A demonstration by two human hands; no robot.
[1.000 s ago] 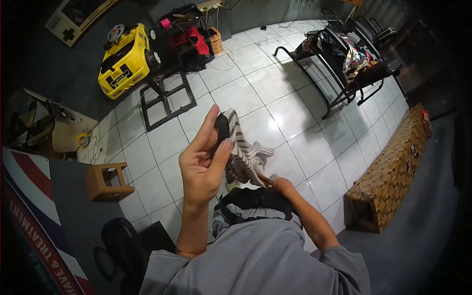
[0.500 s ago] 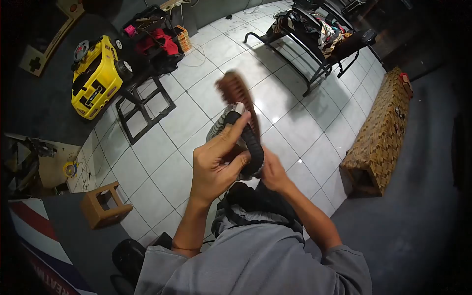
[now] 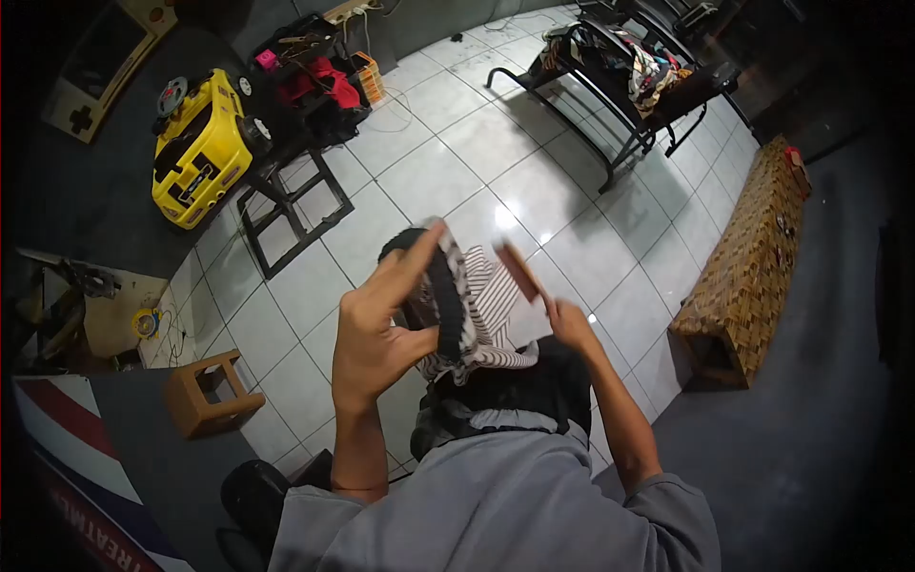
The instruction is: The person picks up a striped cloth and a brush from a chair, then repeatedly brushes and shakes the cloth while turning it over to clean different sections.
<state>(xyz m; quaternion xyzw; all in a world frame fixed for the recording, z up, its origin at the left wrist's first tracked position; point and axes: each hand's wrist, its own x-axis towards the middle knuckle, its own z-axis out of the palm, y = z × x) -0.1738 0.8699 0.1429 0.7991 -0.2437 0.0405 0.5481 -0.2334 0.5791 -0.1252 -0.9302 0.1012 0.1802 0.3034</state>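
Note:
My left hand (image 3: 376, 338) grips a striped fabric item (image 3: 491, 305) by its thick dark edge, thumb on the near side and fingers over the far side. The item looks like a cap or a bag; its exact kind is hard to tell. White and dark striped cloth spreads to the right of the dark edge. Apart from the cloth, at its right, my right hand (image 3: 569, 324) is closed around the handle of a brown brush (image 3: 519, 272), which points up and left and is slightly blurred.
A yellow toy car (image 3: 202, 157) and a black metal frame (image 3: 295, 210) are at the left. A brown stool (image 3: 212, 393) stands lower left. Cloths lie on a black rack (image 3: 610, 124) at the top. A woven bench (image 3: 748, 267) is at the right.
The brush has moved down and right, away from the fabric item. My left hand has shifted left and turned the item, so its striped cloth now shows.

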